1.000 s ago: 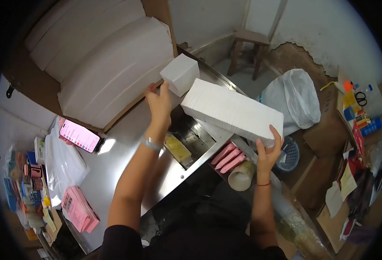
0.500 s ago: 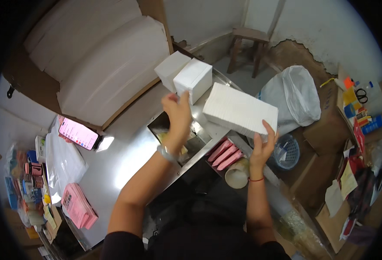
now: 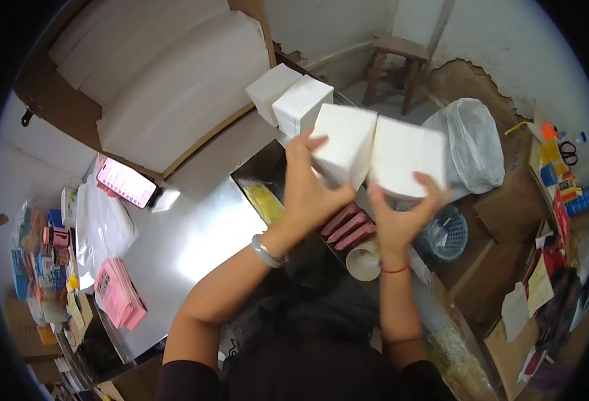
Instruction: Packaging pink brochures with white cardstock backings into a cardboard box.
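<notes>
My left hand [image 3: 311,190] wears a light bangle and grips a thick stack of white paper sheets [image 3: 346,137] between thumb and fingers. A second white paper stack [image 3: 408,157] is held in my right hand [image 3: 406,207], which has a red string at the wrist. The two stacks lean apart with a narrow gap between them at the top. Just beyond them, two more white paper stacks [image 3: 302,105] stand side by side at the metal table's far edge. Beneath my hands, pink packets [image 3: 348,227] sit in a compartment beside a pale roll [image 3: 363,260].
A lit phone [image 3: 128,182] and pink packets [image 3: 118,294] lie on the metal table [image 3: 187,234] at left. A large carton [image 3: 174,167] of white paper stands behind. Right of my hands are a white plastic bag [image 3: 471,147] and a blue basket [image 3: 449,234]; a wooden stool [image 3: 396,67] stands farther back.
The long white block in my right hand is now split into two stacks. My left hand has come right and closed on one of them; the right hand keeps the other.
</notes>
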Available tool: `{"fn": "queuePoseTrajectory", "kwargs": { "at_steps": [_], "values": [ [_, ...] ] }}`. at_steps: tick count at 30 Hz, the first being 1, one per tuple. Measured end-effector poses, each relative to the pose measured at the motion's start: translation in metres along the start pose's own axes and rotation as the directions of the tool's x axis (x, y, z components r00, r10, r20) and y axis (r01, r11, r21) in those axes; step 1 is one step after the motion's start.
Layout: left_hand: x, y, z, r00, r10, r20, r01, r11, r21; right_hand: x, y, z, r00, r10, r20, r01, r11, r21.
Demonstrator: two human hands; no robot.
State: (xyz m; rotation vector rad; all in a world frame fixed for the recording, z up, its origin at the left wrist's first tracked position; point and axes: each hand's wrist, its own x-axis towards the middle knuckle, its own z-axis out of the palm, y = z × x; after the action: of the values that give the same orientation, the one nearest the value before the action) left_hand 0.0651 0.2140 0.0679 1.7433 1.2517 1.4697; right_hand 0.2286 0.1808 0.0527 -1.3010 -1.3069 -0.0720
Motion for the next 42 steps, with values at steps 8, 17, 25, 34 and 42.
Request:
{"fn": "queuePoseTrajectory", "kwargs": {
  "at_steps": [8, 17, 25, 34, 42],
  "values": [
    [0.05, -0.055, -0.022, 0.689, -0.706, 0.164, 0.591, 0.415, -0.692, 0.014, -0.042, -0.027, 0.971, -0.238, 0.04, 0.237, 0.971, 0.006],
    [-0.085, -0.015, -0.185, 0.896, -0.392, 0.21, 0.412, 0.909, -0.062, 0.029, 0.013, 0.05, 0.658, -0.492, 0.57, 0.554, 0.829, 0.075],
    [-0.307, -0.021, -0.46, 0.381, 0.093, -0.92, 0.922, -0.116, 0.37, 0.006, 0.005, 0.057, 0.707, -0.507, 0.494, 0.571, 0.82, 0.025],
    [-0.309, -0.045, -0.405, 0.604, 0.085, -0.793, 0.768, 0.206, 0.607, -0.001, -0.018, 0.056, 0.785, -0.392, 0.48, 0.537, 0.817, -0.211],
    [-0.251, -0.013, -0.282, 0.794, -0.12, -0.596, 0.607, 0.21, 0.767, -0.007, -0.039, 0.057, 0.827, -0.382, 0.413, 0.455, 0.886, -0.091]
  ]
}}
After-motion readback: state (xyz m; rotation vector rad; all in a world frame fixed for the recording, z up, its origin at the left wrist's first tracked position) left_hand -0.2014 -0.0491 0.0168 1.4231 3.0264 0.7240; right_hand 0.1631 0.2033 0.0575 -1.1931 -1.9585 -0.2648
